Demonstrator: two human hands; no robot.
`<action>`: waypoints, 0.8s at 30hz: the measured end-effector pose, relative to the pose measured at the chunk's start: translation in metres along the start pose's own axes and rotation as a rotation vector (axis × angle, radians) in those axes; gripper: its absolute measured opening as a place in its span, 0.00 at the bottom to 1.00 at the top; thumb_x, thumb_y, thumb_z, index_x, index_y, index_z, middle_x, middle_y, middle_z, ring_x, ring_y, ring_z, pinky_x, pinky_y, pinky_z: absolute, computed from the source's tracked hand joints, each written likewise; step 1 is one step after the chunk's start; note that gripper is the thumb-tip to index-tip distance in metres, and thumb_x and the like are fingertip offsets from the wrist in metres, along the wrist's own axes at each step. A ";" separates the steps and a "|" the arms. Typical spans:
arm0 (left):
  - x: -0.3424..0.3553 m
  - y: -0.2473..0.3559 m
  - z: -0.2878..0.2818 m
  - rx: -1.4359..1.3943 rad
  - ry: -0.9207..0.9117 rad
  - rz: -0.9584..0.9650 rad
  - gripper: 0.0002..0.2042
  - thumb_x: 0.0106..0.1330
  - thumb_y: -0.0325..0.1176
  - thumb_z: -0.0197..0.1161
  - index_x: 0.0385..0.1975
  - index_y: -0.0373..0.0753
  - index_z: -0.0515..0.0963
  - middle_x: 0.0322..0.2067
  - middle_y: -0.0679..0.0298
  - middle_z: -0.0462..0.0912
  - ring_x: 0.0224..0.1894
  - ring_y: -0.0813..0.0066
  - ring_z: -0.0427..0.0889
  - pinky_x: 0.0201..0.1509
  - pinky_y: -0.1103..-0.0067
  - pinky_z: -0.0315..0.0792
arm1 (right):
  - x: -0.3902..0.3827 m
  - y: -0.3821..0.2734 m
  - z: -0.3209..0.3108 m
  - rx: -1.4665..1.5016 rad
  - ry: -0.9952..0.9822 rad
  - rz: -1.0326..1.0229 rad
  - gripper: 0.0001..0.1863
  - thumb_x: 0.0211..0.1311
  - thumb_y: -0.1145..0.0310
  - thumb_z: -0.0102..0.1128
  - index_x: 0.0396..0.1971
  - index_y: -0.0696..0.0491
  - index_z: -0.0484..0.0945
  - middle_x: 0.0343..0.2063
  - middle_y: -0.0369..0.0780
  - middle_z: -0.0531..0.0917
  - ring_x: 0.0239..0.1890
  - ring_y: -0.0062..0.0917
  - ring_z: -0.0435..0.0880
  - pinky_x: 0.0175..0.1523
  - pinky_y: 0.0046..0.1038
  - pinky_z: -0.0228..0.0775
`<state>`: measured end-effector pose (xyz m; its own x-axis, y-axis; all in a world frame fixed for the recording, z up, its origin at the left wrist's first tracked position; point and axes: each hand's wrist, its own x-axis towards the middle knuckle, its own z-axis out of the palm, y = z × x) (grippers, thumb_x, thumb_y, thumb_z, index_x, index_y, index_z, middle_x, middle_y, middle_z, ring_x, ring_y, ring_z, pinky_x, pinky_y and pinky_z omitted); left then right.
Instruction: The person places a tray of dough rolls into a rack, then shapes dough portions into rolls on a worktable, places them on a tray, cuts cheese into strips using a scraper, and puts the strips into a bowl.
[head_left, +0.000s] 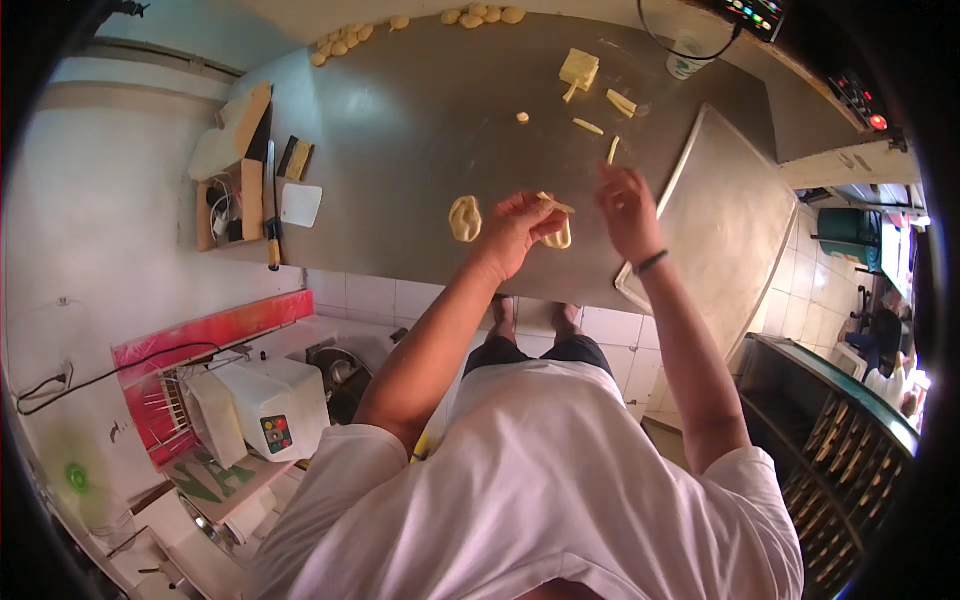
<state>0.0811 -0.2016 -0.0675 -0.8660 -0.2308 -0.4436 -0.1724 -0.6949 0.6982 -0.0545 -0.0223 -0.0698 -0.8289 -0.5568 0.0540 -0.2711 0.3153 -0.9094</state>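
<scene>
My left hand (520, 225) pinches a pale strip (560, 208) over a flattened dough piece (561, 241), which it partly hides. Another flattened dough piece (465, 218) lies to its left. My right hand (628, 212) is just to the right, fingers curled; I cannot make out anything in them. Beyond its fingertips lies a thin pale stick (613, 149). Farther back are a yellow block (579, 69), more cut sticks (620, 102) and a small dough lump (522, 117) on the steel worktop (380, 160).
Dough balls (477, 16) line the far edge. At left are a knife (271, 215), white scraper (301, 205) and cardboard box (227, 205). A large metal tray (725, 230) occupies the right side. A white machine (255, 405) stands lower left, a slatted rack (830, 460) lower right.
</scene>
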 end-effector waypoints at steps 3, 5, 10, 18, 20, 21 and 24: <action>-0.018 -0.023 -0.014 -0.041 0.013 -0.050 0.08 0.74 0.32 0.64 0.45 0.35 0.82 0.44 0.58 0.86 0.46 0.67 0.87 0.55 0.72 0.82 | -0.051 -0.039 0.030 -0.136 -0.043 -0.170 0.17 0.62 0.72 0.68 0.52 0.53 0.84 0.46 0.46 0.83 0.44 0.41 0.87 0.48 0.35 0.81; -0.038 -0.034 -0.012 -0.069 0.034 -0.135 0.09 0.75 0.31 0.63 0.47 0.33 0.80 0.43 0.61 0.85 0.46 0.70 0.85 0.56 0.74 0.81 | -0.076 -0.043 0.041 -0.183 -0.035 -0.194 0.17 0.62 0.72 0.68 0.51 0.52 0.85 0.45 0.45 0.84 0.43 0.40 0.87 0.47 0.35 0.82; -0.079 -0.039 -0.037 0.083 0.004 -0.192 0.13 0.74 0.33 0.65 0.51 0.31 0.80 0.44 0.61 0.86 0.44 0.73 0.85 0.54 0.76 0.80 | -0.116 -0.063 0.048 -0.217 -0.143 -0.124 0.11 0.61 0.74 0.68 0.44 0.51 0.88 0.36 0.42 0.86 0.40 0.38 0.87 0.45 0.35 0.82; -0.078 0.004 -0.046 0.504 -0.157 -0.225 0.12 0.72 0.35 0.67 0.46 0.33 0.83 0.36 0.65 0.85 0.36 0.80 0.81 0.44 0.82 0.77 | -0.109 -0.072 0.059 -0.301 -0.189 -0.250 0.11 0.61 0.73 0.68 0.44 0.50 0.87 0.36 0.41 0.84 0.39 0.38 0.86 0.43 0.36 0.81; -0.069 0.006 -0.054 0.487 -0.169 -0.209 0.11 0.71 0.34 0.66 0.45 0.34 0.84 0.33 0.67 0.84 0.32 0.81 0.80 0.40 0.83 0.75 | -0.098 -0.073 0.064 -0.353 -0.195 -0.234 0.10 0.61 0.73 0.68 0.42 0.51 0.87 0.35 0.41 0.85 0.39 0.38 0.86 0.43 0.36 0.81; -0.064 0.004 -0.063 0.486 -0.163 -0.207 0.11 0.71 0.34 0.66 0.45 0.34 0.84 0.33 0.67 0.84 0.32 0.81 0.80 0.40 0.83 0.75 | -0.092 -0.072 0.067 -0.351 -0.200 -0.238 0.10 0.61 0.73 0.68 0.42 0.51 0.87 0.35 0.41 0.85 0.39 0.38 0.86 0.43 0.36 0.81; -0.045 0.007 -0.078 0.333 -0.141 -0.290 0.10 0.70 0.33 0.67 0.43 0.34 0.84 0.32 0.67 0.84 0.31 0.83 0.78 0.37 0.83 0.74 | -0.073 -0.057 0.070 -0.254 -0.221 -0.233 0.09 0.62 0.72 0.68 0.41 0.51 0.88 0.35 0.42 0.85 0.39 0.38 0.86 0.44 0.36 0.81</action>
<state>0.1553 -0.2491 -0.0859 -0.8112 0.0518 -0.5824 -0.5383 -0.4551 0.7093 0.0554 -0.0533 -0.0504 -0.6133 -0.7789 0.1312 -0.5744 0.3258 -0.7510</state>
